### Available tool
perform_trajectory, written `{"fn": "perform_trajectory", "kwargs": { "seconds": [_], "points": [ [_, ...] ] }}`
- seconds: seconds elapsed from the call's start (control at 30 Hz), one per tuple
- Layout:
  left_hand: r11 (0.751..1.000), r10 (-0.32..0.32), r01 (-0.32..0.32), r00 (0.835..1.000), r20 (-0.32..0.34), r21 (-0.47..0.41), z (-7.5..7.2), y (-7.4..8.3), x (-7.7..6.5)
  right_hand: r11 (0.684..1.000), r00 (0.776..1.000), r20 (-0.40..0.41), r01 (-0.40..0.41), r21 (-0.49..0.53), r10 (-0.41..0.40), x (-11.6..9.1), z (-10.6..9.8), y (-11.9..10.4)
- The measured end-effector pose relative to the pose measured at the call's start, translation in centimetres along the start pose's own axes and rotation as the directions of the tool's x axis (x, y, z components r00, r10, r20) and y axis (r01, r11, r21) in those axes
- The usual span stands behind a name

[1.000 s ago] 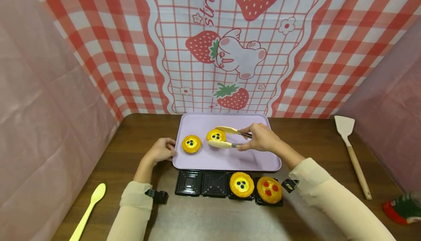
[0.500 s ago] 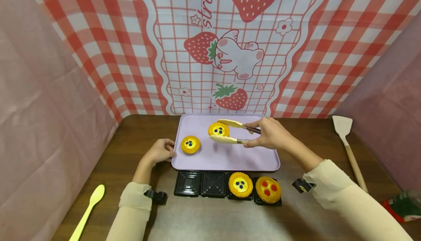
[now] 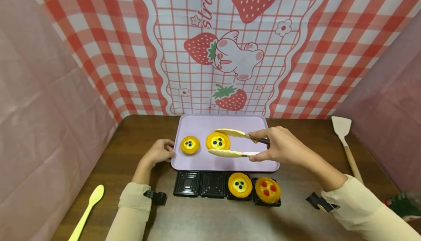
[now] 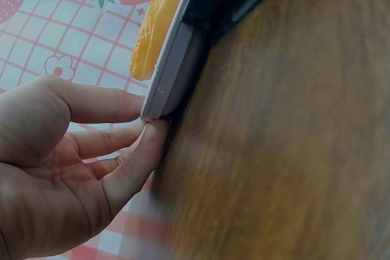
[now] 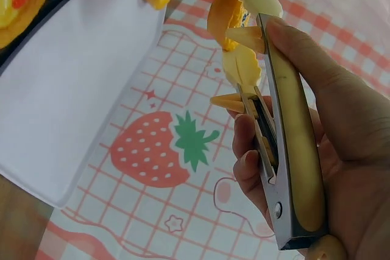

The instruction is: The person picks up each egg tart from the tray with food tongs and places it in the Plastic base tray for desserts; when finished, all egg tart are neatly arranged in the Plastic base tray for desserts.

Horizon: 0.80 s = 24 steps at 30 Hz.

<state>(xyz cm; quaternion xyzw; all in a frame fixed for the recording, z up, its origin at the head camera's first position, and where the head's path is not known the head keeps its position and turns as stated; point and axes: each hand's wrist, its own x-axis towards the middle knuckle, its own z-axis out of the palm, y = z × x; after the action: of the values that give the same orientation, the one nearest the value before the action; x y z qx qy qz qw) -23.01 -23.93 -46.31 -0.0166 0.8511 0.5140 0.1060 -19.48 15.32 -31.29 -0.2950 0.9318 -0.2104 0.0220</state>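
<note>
My right hand [image 3: 286, 146] grips a pair of tongs [image 3: 230, 154] with cream-coloured tips. Between those tips is a blueberry-topped egg tart [image 3: 217, 142], held up over the lilac tray [image 3: 194, 164]. In the right wrist view the tart [image 5: 220, 19] sits between the scalloped tips, and the thumb and fingers wrap the tongs' handles [image 5: 298, 150]. My left hand [image 3: 159, 151] is at the tray's left edge; in the left wrist view, thumb and fingers pinch its rim [image 4: 159, 98]. A second blueberry tart [image 3: 189, 145] lies on the tray near that hand.
Along the tray's front stand black plastic holders [image 3: 186, 183] in a row. Two bear tarts, one blueberry [image 3: 240, 185], one red-topped [image 3: 268, 190]. A yellow spoon [image 3: 88, 206] lies left, a spatula [image 3: 350, 157] right, with a green-and-red jar [image 3: 404, 206] at the right edge.
The tongs have lifted the tart off the tray, and it now looks larger and closer to the camera. My right hand has moved right and towards me. The left hand stays put.
</note>
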Motion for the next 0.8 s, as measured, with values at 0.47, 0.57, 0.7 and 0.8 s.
{"fn": "perform_trajectory", "kwargs": {
  "seconds": [0.47,0.57,0.7,0.8],
  "points": [
    [1.000,0.009,-0.009,1.000,0.006,0.019,-0.1,0.1,0.0,0.991,0.991,0.040,0.128,0.024,-0.129,-3.3,1.4,-0.8],
    [1.000,0.006,-0.006,1.000,-0.002,0.014,-0.1,0.0,0.0,0.991,0.989,0.063,0.133,0.032,-0.135,-3.4,1.8,-0.9],
    [1.000,0.006,-0.006,1.000,-0.005,0.017,-0.1,0.0,0.0,0.991,0.985,0.102,0.136,0.021,-0.137,-3.4,2.8,-0.8],
    [1.000,0.006,-0.006,1.000,-0.004,0.019,-0.1,0.0,0.0,0.992,0.983,0.132,0.128,0.004,-0.127,-3.2,3.6,-0.5]
  ]
}}
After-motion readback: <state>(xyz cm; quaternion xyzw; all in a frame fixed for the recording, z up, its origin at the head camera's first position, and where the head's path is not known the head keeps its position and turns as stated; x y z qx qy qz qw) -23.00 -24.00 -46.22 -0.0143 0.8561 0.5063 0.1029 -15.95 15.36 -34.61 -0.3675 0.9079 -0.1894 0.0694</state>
